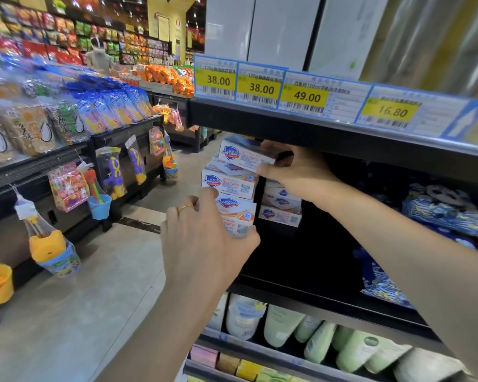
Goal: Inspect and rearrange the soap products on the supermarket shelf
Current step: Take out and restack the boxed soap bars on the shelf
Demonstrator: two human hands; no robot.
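A tall black metal shelving unit [340, 139] fills the right half of the view, its upper ledge fronted by a row of yellow-and-blue paper price tags [260, 85]. To the left, across a grey concrete aisle floor [94, 285], runs a low black display counter [66, 172] heaped with bagged snacks and hung with mesh bags of bright plastic beach toys [53, 244]. On the ledge below the middle one lie pale green and white plastic refill pouches [284, 325]. A blue-and-white patterned soft pack [447, 210] lies at the right of the middle ledge.

At the left end of that middle ledge stands a stack of white cardboard Safeguard soap boxes [229, 183] with blue shield logos, and just behind it to the right a shorter stack of the same boxes [280, 208].

The right hand [295, 172] reaches in under the upper ledge and grips the top soap box [246, 155] of the front stack, fingers over its upper edge and thumb curled beneath its right end; the box sits tilted. The left hand [204, 238], with a thin gold ring [185, 207] on one finger, grasps the lowest visible soap box [236, 216] of the same stack, fingers at its left side and thumb pressed round its bottom right corner.
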